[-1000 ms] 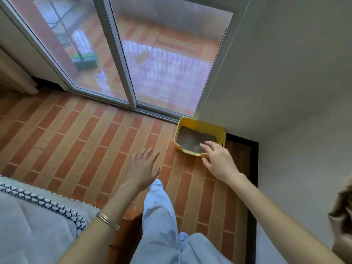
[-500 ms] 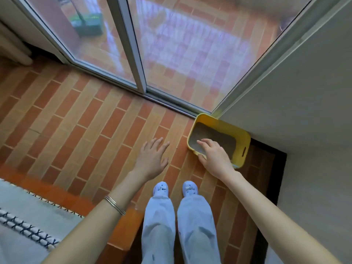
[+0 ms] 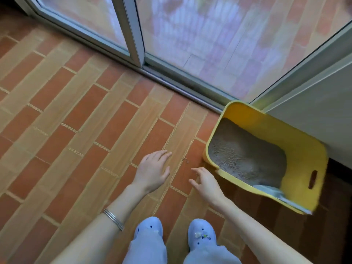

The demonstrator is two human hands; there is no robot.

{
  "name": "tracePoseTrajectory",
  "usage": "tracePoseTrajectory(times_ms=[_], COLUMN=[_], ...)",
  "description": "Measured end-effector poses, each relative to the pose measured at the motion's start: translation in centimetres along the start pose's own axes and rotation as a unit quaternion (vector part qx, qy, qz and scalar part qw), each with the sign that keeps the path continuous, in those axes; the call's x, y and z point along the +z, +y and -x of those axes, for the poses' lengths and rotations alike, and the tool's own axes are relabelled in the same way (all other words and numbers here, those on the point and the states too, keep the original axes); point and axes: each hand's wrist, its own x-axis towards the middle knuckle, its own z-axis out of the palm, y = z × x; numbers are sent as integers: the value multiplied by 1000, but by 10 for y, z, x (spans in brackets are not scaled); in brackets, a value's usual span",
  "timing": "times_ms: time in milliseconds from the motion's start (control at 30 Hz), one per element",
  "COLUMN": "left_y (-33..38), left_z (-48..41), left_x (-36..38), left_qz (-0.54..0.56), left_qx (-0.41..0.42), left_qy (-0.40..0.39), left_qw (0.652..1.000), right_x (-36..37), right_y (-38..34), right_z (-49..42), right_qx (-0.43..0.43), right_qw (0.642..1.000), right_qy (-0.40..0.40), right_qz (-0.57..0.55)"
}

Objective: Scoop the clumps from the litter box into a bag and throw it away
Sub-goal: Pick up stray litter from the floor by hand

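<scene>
Litter box, yellow plastic, sits on the floor at the right, its far corner tucked where the grey wall meets the track of the sliding glass door. Grey litter fills its bottom, but the grain is too fine and blurred to tell any clumps apart. At the near right corner a pale grey piece lies under the rim. Most of it is covered, so what it is cannot be told. A slot handle is cut into the right wall of the box, and that side is smeared by motion blur.

Both hands hang over the tiles and hold nothing. The left hand is flat with straight fingers, well left of the box. The right hand has its fingers loosely spread and is just beside the near left rim, not touching it.

A thin metal bracelet circles the left wrist. Two pale blue shoes stand at the near edge below light trouser legs, which the frame cuts off. The small decorations on the shoes are too tiny to make out. A small dark speck lies on the floor between the hands. Through the glass the view is washed out and hazy. A dark band of floor runs along the wall to the right of the box.
</scene>
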Motion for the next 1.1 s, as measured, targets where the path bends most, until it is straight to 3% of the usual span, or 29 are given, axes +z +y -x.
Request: tracePoseTrajectory(times_ms=[267, 400, 467, 567, 667, 733, 800, 1100], left_y=[-54, -55, -56, -61, -68, -72, -76, -87], left_z=[-49, -55, -59, -66, -67, -67, -70, -76], left_x=[134, 167, 178, 190, 195, 198, 201, 211], left_qz=[63, 246, 407, 634, 788, 840, 863, 907], left_qx=[43, -20, -105, -194, -216, -223, -214, -169], left_qy=[91, 142, 176, 178, 145, 126, 110, 62], left_qw=[993, 959, 890, 727, 558, 478, 445, 380], right_x=[110, 131, 138, 140, 135, 132, 133, 142], right_y=[90, 105, 111, 118, 120, 120, 120, 121], right_z=[-88, -108, -116, -129, -135, -137, -139, -149], right_qx=[0, -32, -47, -55, -32, -35, -44, -78], right_qw=[992, 976, 964, 954, 952, 952, 951, 939], right_qy=[84, 181, 225, 268, 280, 282, 288, 325], right_qz=[-94, -121, -131, -123, -116, -111, -103, -81])
